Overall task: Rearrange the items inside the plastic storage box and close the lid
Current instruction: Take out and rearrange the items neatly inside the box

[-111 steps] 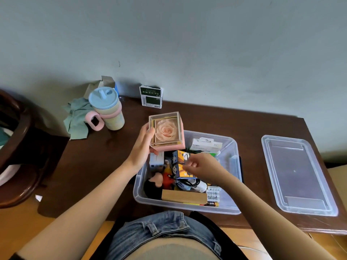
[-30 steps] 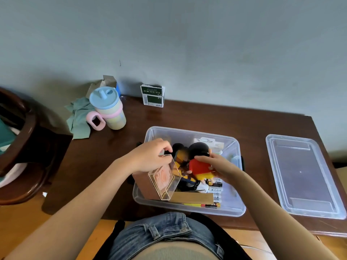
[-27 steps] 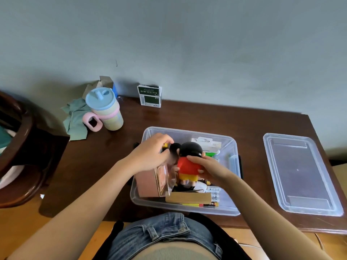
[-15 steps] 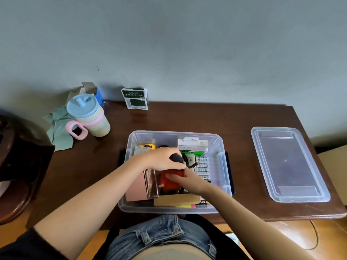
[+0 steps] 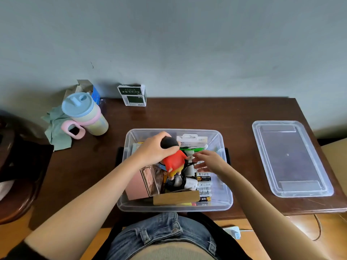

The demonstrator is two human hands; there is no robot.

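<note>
A clear plastic storage box (image 5: 224,200) sits on the dark wooden table in front of me. My left hand (image 5: 154,150) grips the black head of a toy figure (image 5: 173,162) in a red shirt, held tilted above the box's middle. My right hand (image 5: 207,159) hovers just right of the figure with its fingers spread and holds nothing. A pink rose display case (image 5: 143,182) stands on its side in the box's left part. Battery packs (image 5: 203,186), a brown box (image 5: 176,197), a white carton (image 5: 192,140) and cables also lie inside. The clear lid (image 5: 291,158) rests on the table to the right.
A blue-lidded cup with a pink handle (image 5: 84,115) stands at the back left on a green cloth (image 5: 56,126). A small green-and-white carton (image 5: 133,95) leans at the wall. A dark wooden chair (image 5: 16,166) is at the far left.
The rose case went from my left hand into the box's left side. The toy figure passed from my right hand to my left, and my right hand let go.
</note>
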